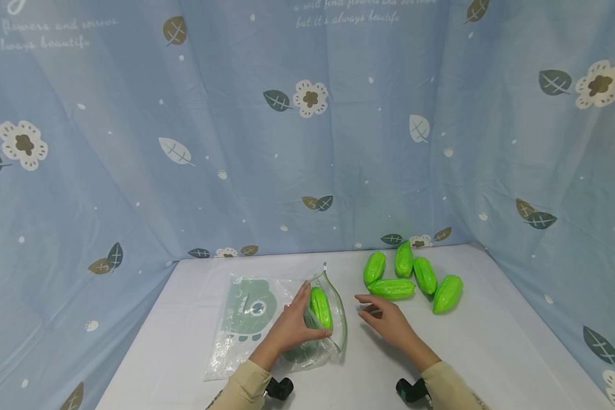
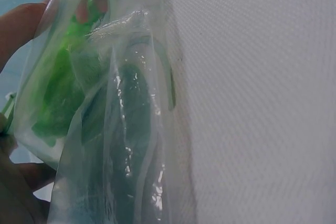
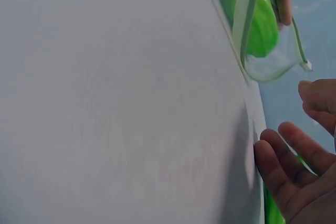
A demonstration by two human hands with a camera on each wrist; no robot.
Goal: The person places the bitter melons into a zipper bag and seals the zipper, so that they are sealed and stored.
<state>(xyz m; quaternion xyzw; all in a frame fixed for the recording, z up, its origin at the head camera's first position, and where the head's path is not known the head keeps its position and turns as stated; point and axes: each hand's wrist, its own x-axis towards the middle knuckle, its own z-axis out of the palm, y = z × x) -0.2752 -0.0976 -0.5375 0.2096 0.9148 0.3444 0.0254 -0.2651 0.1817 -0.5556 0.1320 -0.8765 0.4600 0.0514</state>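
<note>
A clear zip bag [image 1: 220, 359] with a green cartoon print and a green zip edge lies on the white table, its mouth spread toward the right. My left hand [image 1: 293, 326] holds the bag by its mouth, thumb and fingers wide apart. Inside the mouth sits a bright green ridged bitter melon [image 1: 321, 307], showing blurred through the plastic in the left wrist view. My right hand [image 1: 389, 326] hovers right of the mouth with fingers loosely bent and nothing in them. In the right wrist view its fingertips [image 3: 268, 153] are apart from the zip edge [image 3: 270, 78].
Several more bitter melons [image 1: 392, 288] lie in a group at the back right of the table [image 1: 471, 353]. A blue patterned curtain [image 1: 369, 142] hangs behind and at both sides. Black devices [image 1: 279, 388] are at both wrists.
</note>
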